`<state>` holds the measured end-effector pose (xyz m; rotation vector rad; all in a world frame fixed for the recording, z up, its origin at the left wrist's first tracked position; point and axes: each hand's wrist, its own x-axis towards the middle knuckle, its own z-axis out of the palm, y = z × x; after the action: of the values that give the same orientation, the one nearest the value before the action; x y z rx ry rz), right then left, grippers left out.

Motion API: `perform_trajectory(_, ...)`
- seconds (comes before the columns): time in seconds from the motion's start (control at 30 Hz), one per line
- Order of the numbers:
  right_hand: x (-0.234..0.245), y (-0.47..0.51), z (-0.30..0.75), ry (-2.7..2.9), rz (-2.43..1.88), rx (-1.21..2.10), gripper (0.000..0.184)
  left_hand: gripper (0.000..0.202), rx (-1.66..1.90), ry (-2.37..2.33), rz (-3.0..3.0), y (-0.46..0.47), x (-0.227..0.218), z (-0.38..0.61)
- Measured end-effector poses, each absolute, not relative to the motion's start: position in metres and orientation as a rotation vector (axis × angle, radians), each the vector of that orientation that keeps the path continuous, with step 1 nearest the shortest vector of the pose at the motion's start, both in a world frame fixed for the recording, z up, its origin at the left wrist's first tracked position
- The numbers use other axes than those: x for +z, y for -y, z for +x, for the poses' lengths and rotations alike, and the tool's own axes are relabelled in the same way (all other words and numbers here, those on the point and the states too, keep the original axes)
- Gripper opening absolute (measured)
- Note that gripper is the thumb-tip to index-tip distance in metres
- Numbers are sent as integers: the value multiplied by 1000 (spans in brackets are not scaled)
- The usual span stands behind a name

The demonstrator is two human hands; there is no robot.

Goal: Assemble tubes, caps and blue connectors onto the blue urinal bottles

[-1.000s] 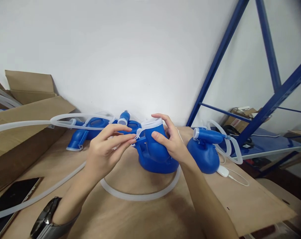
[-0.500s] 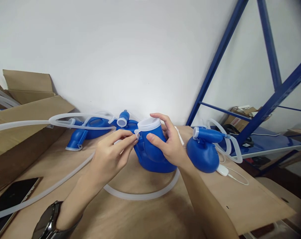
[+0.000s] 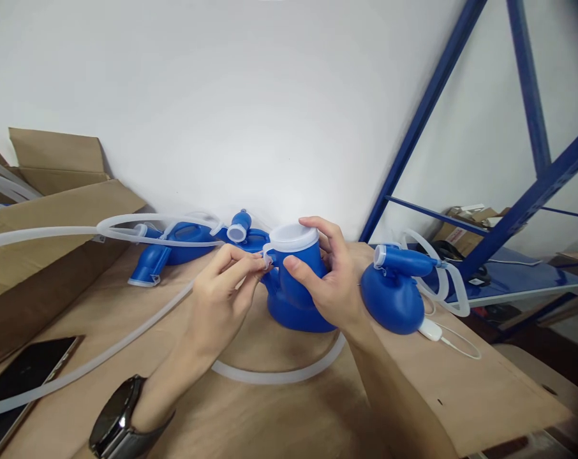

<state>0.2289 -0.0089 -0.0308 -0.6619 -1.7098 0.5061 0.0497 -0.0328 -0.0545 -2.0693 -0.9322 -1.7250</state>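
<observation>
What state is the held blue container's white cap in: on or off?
On: the white cap covers the mouth of the blue container.

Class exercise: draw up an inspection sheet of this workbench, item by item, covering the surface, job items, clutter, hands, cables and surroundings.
Surface: plywood bench top, edge visible at right.
Job items: blue plastic container with white lid; small white tab at its neck.
Clutter: more blue containers at the back; another blue container at right; smartphone and cardboard box at left.
Hands: left hand pinches the tab; right hand grips the container.
Cables: translucent tubing across the bench; thin white cord from a small white plug.
Surroundings: white wall; blue metal shelving.
</observation>
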Motion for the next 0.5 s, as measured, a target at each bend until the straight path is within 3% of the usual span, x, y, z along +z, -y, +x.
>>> perform_trajectory(0.27,-23,0,238,1677,-612,848,45,31,-1576,871,-2014,31,-46,31)
perform_trajectory(0.5,-24,-6,241,1687,-582,1062,46,15,-1575,1080,-2117,37,-42,33)
